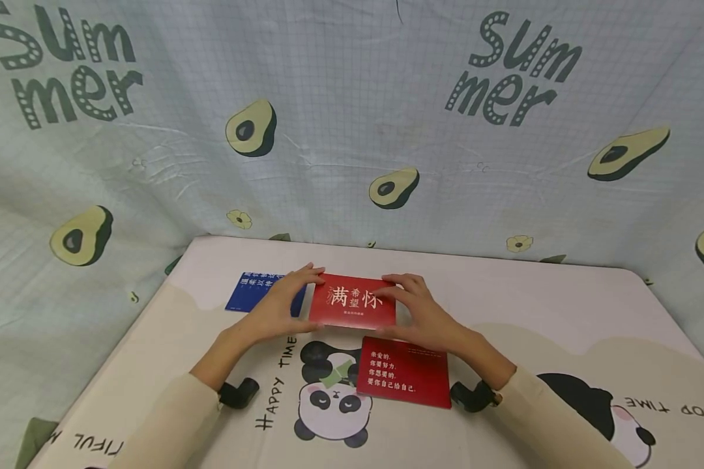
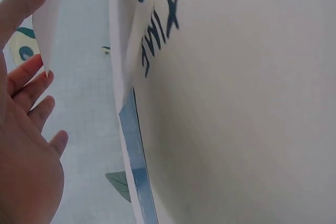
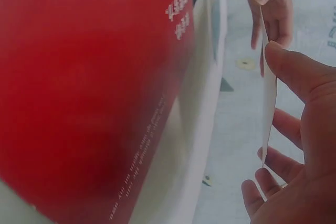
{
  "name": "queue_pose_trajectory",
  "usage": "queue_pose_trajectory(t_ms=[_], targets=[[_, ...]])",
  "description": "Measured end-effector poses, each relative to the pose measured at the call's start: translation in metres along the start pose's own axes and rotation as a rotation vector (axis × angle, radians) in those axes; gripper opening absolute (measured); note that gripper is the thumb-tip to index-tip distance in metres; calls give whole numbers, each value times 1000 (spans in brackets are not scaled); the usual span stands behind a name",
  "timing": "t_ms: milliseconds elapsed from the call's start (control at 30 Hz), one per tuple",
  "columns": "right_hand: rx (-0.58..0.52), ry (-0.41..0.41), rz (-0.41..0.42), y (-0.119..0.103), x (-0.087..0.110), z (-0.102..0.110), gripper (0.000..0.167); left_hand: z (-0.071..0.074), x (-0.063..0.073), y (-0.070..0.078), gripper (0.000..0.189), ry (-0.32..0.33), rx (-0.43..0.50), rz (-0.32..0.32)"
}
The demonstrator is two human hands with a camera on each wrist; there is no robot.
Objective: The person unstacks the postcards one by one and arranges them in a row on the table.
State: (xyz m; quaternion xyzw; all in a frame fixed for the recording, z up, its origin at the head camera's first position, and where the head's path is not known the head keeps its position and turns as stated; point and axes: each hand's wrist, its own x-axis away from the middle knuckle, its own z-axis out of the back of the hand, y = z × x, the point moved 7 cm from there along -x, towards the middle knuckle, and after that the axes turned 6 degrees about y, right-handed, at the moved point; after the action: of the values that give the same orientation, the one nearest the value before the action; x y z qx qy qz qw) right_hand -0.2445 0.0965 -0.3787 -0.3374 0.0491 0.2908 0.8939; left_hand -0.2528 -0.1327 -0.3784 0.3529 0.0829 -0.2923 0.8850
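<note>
L hand [image 1: 276, 306] & R hand [image 1: 419, 314] pinch raised red card [image 1: 352, 305], opp. ends; uneven squeeze could bow or drop it.

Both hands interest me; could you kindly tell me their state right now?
Left hand: holding the upper red card at its left edge.
Right hand: holding it at its right edge.

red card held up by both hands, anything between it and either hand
Nothing visible: the left hand and right hand grip opposite ends of the held-up red card directly. The blue card partly behind the left hand and the nearer red card lie on the table, not in between.
</note>
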Motion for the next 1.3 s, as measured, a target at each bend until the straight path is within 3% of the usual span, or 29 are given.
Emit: queue_pose_trajectory(t_ms=[533,800,1300], targets=[[78,-105,-53,14,-22,-25,69,-4,-7,-23,70,-71,-85,47],[90,-138,-72,14,-25,-31,70,-7,-8,-34,72,-124,-128,108],[112,-173,-120,15,-29,-38,75,-11,-7,-40,72,-164,-159,138]])
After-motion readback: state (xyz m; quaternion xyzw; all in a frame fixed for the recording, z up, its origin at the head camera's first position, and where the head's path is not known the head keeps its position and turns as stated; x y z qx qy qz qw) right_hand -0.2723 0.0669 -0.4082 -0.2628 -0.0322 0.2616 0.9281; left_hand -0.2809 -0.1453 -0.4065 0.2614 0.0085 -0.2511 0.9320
